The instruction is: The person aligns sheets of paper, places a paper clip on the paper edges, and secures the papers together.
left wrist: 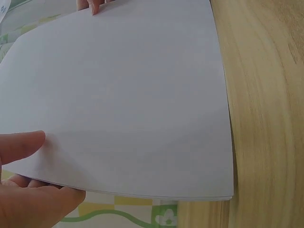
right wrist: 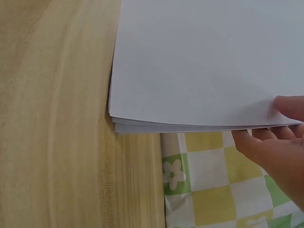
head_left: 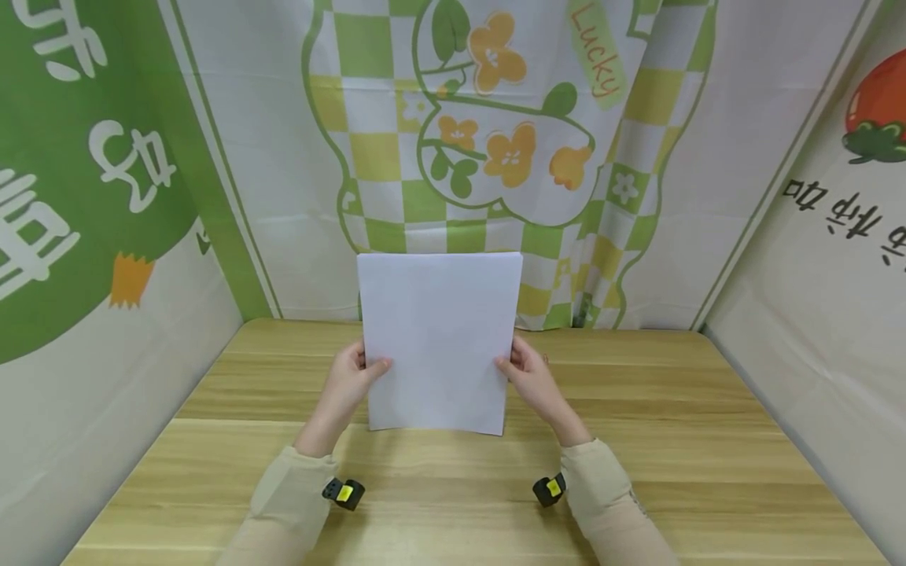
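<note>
We see a thin stack of white paper [head_left: 440, 330] held up over the bench [head_left: 446, 503]; whether its lower edge touches down, we cannot tell. The left hand [head_left: 350, 377] and right hand [head_left: 529, 377] pinch its opposite sides, thumbs in front, fingers behind. Beyond hangs a checkered curtain [head_left: 375, 157].

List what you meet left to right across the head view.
Green wall print with white characters → bare left hand → upright rectangular stack of white paper sheets → bare right hand → round red tomato print.
</note>
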`<act>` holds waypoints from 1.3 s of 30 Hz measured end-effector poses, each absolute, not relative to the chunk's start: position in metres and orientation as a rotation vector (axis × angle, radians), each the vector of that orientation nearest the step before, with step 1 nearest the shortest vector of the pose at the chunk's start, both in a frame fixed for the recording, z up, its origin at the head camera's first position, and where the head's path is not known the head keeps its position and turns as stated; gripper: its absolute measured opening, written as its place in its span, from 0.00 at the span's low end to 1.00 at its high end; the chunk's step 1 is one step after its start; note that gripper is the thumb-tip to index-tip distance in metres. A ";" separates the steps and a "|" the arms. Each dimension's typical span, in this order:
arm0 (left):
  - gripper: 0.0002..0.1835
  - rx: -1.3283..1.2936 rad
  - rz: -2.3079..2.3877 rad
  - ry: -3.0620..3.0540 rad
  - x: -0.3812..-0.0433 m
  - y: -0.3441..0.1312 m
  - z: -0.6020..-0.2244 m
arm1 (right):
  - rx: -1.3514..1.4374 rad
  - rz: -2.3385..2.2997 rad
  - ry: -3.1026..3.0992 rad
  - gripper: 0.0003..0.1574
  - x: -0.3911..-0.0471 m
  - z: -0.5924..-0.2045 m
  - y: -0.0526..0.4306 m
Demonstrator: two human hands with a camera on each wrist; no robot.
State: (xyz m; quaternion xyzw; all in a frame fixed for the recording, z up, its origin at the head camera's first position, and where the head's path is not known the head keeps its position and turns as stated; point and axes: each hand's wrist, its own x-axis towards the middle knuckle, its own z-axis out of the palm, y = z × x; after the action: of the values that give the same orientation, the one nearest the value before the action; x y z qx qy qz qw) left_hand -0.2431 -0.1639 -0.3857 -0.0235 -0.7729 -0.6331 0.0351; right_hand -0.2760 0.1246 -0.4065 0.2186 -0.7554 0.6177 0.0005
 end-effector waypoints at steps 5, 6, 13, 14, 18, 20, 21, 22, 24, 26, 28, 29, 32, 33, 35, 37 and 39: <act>0.23 -0.048 -1.926 -2.389 -0.242 -0.163 -0.386 | 0.682 1.905 -2.416 0.28 -0.275 -0.411 0.126; 0.22 -0.045 -1.921 -2.392 -0.242 -0.162 -0.386 | 0.683 1.900 -2.423 0.28 -0.275 -0.412 0.127; 0.22 -0.053 -1.904 -2.395 -0.243 -0.162 -0.388 | 0.676 1.881 -2.467 0.28 -0.270 -0.414 0.127; 0.22 -0.053 -1.906 -2.394 -0.243 -0.162 -0.388 | 0.671 1.875 -2.469 0.27 -0.269 -0.414 0.127; 0.22 -0.048 -1.910 -2.390 -0.244 -0.161 -0.389 | 0.646 1.855 -2.476 0.26 -0.268 -0.413 0.125; 0.22 -0.038 -1.908 -2.387 -0.244 -0.160 -0.389 | 0.637 1.846 -2.476 0.26 -0.269 -0.416 0.125; 0.22 -0.032 -1.908 -2.385 -0.243 -0.159 -0.389 | 0.631 1.850 -2.474 0.26 -0.269 -0.416 0.125; 0.22 -0.025 -1.909 -2.383 -0.243 -0.159 -0.389 | 0.631 1.847 -2.473 0.26 -0.269 -0.417 0.125; 0.22 -0.015 -1.909 -2.379 -0.243 -0.157 -0.389 | 0.626 1.857 -2.467 0.27 -0.269 -0.417 0.126; 0.22 -0.012 -1.909 -2.373 -0.242 -0.156 -0.389 | 0.617 1.874 -2.461 0.27 -0.268 -0.416 0.126; 0.22 -0.007 -1.912 -2.366 -0.241 -0.154 -0.388 | 0.613 1.879 -2.457 0.27 -0.268 -0.415 0.126; 0.22 -0.006 -1.914 -2.363 -0.241 -0.153 -0.387 | 0.603 1.885 -2.456 0.27 -0.268 -0.414 0.126; 0.23 0.004 -1.935 -2.348 -0.239 -0.151 -0.383 | 0.607 1.876 -2.453 0.27 -0.267 -0.413 0.127; 0.23 0.010 -1.950 -2.340 -0.239 -0.150 -0.382 | 0.605 1.872 -2.452 0.27 -0.267 -0.412 0.128; 0.23 0.012 -1.964 -2.333 -0.239 -0.149 -0.380 | 0.618 1.872 -2.444 0.27 -0.266 -0.409 0.128; 0.24 0.014 -1.976 -2.325 -0.238 -0.148 -0.378 | 0.624 1.867 -2.434 0.27 -0.266 -0.407 0.128; 0.24 0.010 -1.974 -2.324 -0.238 -0.147 -0.377 | 0.620 1.871 -2.424 0.26 -0.265 -0.405 0.128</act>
State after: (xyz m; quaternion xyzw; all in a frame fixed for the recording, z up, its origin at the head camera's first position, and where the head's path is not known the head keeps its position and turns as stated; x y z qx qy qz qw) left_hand -0.2380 -0.1470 -0.3767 0.0033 -0.7614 -0.6466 0.0461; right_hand -0.2654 0.1284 -0.4052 0.1984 -0.7758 0.5989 0.0087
